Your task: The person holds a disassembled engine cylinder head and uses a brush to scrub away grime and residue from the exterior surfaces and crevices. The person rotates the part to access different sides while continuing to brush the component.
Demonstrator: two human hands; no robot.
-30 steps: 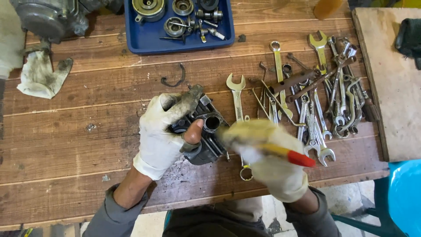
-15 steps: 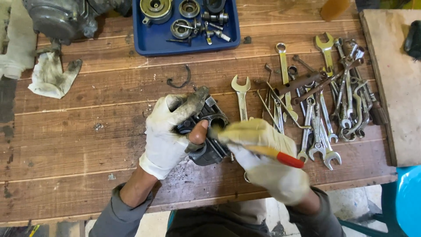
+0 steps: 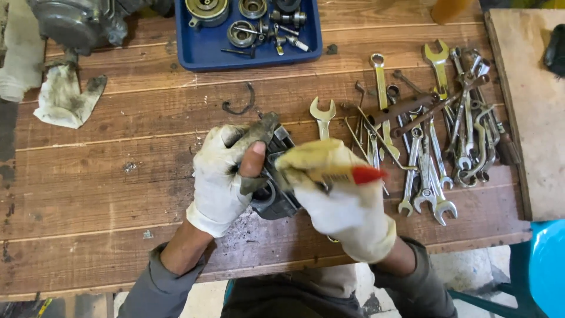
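A long brown wooden plank table [image 3: 106, 176] filled most of the view, with a grey floor below its near edge and a bright blue plastic chair [image 3: 547, 265] by its near right corner. The left hand in a dirty white glove [image 3: 220, 176] was bent over near the middle of the table, and its fingers were wrapped tight around a dark grey metal engine part with fins [image 3: 273, 188]. One bare fingertip poked out of a hole in that glove. The right hand in a yellowish white glove [image 3: 341, 200] was curled shut around a thin tool with a yellow and red handle [image 3: 353, 175], and it sat just to the right of the engine part, touching it. The tip of the tool was hidden behind the glove. A pile of shiny silver wrenches [image 3: 435, 135] lay toward the right edge of the table. A flat blue plastic tray [image 3: 200, 53] full of round metal parts stood at the far edge. A dirty white rag [image 3: 65, 103] lay near the far left corner, beside a big grey metal engine case [image 3: 70, 23]. A pale wooden board [image 3: 529, 118] rested on the right edge.
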